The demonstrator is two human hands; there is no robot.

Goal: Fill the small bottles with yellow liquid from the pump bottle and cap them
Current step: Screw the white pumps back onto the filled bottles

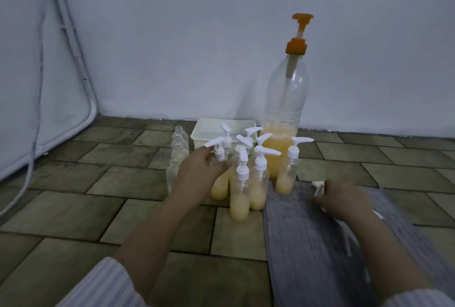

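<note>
Tiled floor: seven-odd capped, filled small bottles [239,198] before pump bottle [283,119]; empty bottles [177,156] left of it remain. Left hand [199,176] grips one capped bottle; right hand [344,198] pinches a loose pump cap [318,187].

Dim, bluish, soft light; slight blur throughout, wide-angle bending at edges, faint shadows on wall.
</note>
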